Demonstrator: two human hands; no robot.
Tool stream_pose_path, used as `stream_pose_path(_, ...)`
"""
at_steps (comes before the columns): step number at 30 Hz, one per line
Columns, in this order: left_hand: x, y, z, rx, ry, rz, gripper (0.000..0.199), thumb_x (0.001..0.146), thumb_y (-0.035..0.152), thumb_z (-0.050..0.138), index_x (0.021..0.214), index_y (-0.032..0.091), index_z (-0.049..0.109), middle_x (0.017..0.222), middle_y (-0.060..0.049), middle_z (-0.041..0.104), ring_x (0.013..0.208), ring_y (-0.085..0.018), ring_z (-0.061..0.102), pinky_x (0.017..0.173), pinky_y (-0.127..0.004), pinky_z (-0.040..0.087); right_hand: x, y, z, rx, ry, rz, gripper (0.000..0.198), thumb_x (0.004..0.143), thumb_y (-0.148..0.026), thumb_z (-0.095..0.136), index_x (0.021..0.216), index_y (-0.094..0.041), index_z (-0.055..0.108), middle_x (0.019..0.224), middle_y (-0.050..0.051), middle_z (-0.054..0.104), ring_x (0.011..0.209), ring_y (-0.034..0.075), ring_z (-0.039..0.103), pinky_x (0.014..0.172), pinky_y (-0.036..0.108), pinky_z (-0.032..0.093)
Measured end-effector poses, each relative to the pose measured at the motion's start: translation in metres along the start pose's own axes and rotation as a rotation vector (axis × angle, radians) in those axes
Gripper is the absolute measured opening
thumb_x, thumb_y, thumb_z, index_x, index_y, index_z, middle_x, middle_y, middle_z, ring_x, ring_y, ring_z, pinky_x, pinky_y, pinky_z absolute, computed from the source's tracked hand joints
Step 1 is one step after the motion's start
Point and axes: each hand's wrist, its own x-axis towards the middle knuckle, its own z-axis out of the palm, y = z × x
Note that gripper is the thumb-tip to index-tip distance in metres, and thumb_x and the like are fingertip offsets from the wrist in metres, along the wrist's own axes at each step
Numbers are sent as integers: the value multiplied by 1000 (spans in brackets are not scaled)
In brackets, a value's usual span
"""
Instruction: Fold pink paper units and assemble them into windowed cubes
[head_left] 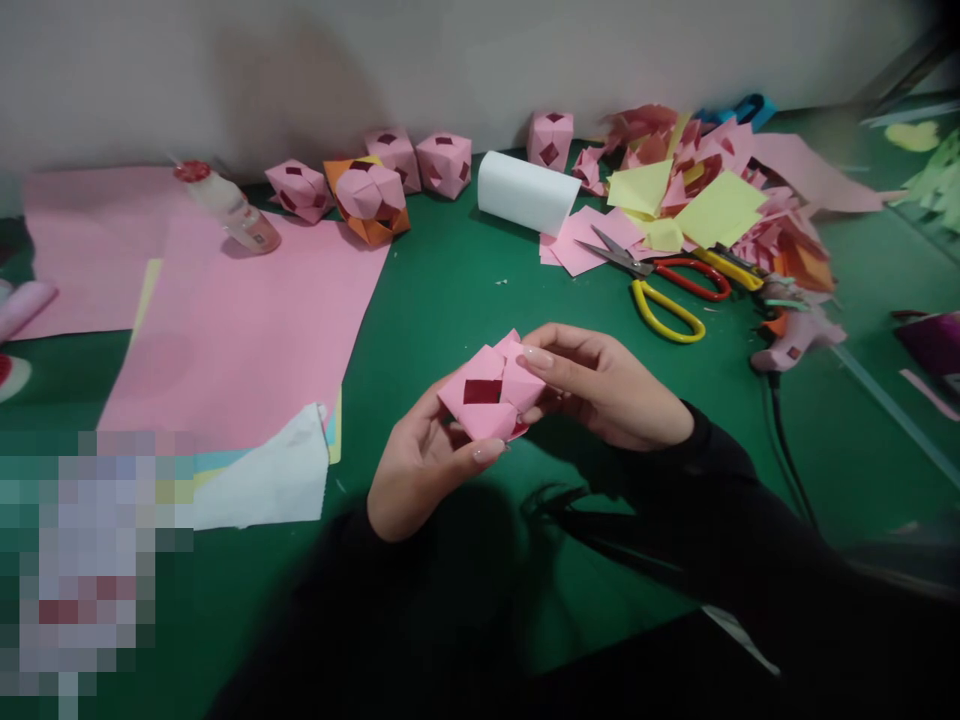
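A pink folded-paper ornament (pixel 491 418) with a square opening in its face is held between both hands above the green table. My left hand (pixel 424 460) grips it from the lower left, thumb along its bottom edge and fingers behind it. My right hand (pixel 600 385) pinches its upper right side, the thumb pressed on a pink flap and the other fingers partly hidden behind the paper. Scissors (pixel 649 270) with one red and one yellow handle lie spread beyond my right hand.
Finished-looking pink paper ornaments (pixel 444 165) line the wall, one with orange paper (pixel 386 228). A small bottle (pixel 236 215) stands on large pink sheets (pixel 255 320). Paper scraps (pixel 720 205), a white roll (pixel 527 190) and a pink glue gun (pixel 799 340) with a black cord are at the right.
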Motion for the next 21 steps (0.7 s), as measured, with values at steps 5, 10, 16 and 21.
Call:
stream_pose_path(5, 0, -2, 0, -2, 4, 28, 58, 70, 28, 86, 124, 21, 65, 128, -12, 68, 102, -25, 69, 85, -33, 58, 1, 1, 1, 64, 4, 43, 24, 79, -37, 81, 81, -18, 67, 78, -1, 68, 63, 9, 67, 63, 20, 60)
stream_pose_path(10, 1, -4, -1, 7, 4, 42, 68, 71, 26, 86, 133, 22, 59, 131, -13, 67, 110, -28, 68, 93, -38, 57, 2, 1, 3, 31, 27, 40, 27, 77, -38, 82, 86, -17, 67, 72, -3, 64, 55, 6, 60, 41, 12, 46)
stream_pose_path(16, 2, -5, -2, 11, 19, 46, 69, 69, 26, 87, 132, 22, 61, 131, -12, 67, 109, -26, 69, 93, -34, 57, 2, 0, 7, -9, 40, 17, 33, 74, -40, 84, 82, -15, 64, 69, -4, 59, 48, 3, 50, 30, 11, 33)
stream_pose_path(21, 3, -5, -2, 15, 37, 58, 68, 68, 28, 88, 131, 22, 62, 132, -12, 66, 110, -26, 69, 92, -33, 57, 1, 1, 10, -26, 74, 5, 36, 71, -42, 85, 82, -15, 63, 71, -4, 59, 47, 2, 46, 28, 11, 30)
